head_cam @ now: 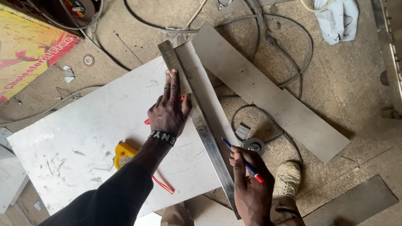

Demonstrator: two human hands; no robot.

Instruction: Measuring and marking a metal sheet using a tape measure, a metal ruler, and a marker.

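On sheet (83, 138): hands (169, 111), pen (245, 161).

Only one real bit of packaging is showing here: a flattened cardboard carton panel (29, 54) is lying on the dusty floor at the far left, running off the picture's edge. It's mostly yellow with a red band along its right edge carrying white lettering, plus some red artwork on the yellow. Just beyond it, a dark round tool is wearing a small circular label (76, 7), red and yellow on black.
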